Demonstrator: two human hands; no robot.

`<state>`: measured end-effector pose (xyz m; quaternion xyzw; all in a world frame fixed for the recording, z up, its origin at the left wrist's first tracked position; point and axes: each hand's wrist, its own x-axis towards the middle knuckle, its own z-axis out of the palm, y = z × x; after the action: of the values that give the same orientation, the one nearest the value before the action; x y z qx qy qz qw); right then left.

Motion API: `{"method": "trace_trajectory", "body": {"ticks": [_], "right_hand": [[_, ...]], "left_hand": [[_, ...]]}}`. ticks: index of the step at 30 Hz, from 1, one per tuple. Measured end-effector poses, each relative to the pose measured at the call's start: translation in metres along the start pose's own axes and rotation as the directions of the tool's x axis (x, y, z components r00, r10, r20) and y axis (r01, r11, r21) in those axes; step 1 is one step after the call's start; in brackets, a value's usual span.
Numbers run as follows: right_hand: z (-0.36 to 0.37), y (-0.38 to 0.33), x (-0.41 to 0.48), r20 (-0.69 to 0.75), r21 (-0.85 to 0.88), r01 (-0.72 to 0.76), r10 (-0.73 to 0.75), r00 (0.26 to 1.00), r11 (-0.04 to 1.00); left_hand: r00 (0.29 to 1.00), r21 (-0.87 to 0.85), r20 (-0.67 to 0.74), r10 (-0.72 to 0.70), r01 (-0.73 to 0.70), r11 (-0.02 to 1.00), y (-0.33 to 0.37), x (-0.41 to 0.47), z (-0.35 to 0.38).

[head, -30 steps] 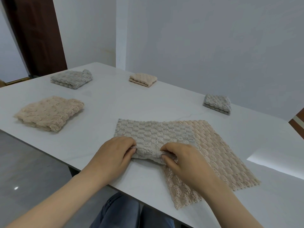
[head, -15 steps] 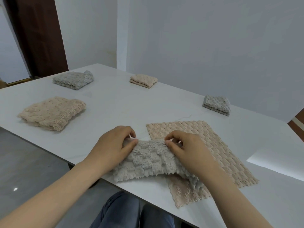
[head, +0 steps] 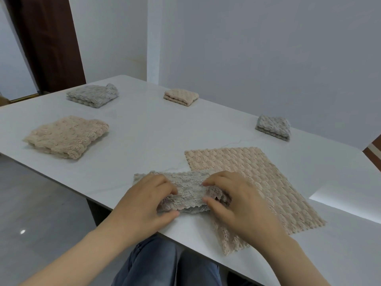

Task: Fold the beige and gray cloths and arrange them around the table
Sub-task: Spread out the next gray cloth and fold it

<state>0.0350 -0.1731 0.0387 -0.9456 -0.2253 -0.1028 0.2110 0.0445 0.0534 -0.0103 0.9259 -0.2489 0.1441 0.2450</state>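
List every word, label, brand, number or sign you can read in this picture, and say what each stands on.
None: no readable text shows anywhere. The gray cloth pinched by the left hand and right hand shows no tag; neither do the flat beige cloth, the near folded beige cloth, the far folded gray cloth, the far folded beige cloth, the right-side folded gray cloth, the white table or the walls.

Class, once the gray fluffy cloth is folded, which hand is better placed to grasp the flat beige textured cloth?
Right, probably. The right hand sits over the flat beige textured cloth, which spreads to that side. The left hand pinches the other end of the gray fluffy cloth, clear of the beige one.
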Motion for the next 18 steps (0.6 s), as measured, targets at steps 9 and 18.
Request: {"method": "trace_trajectory", "body": {"ticks": [9,18], "right_hand": [[0.017,-0.012,0.000,0.067,-0.073,0.094,-0.090,0.994,0.993],[0.045,-0.023,0.020,0.050,-0.154,0.147,-0.141,0.989,0.977]], "left_hand": [[0.998,0.003,-0.031,-0.052,0.052,0.999,-0.011,-0.009,-0.007],[0.994,-0.034,-0.101,-0.039,0.035,0.999,-0.010,-0.011,-0.015]]}}
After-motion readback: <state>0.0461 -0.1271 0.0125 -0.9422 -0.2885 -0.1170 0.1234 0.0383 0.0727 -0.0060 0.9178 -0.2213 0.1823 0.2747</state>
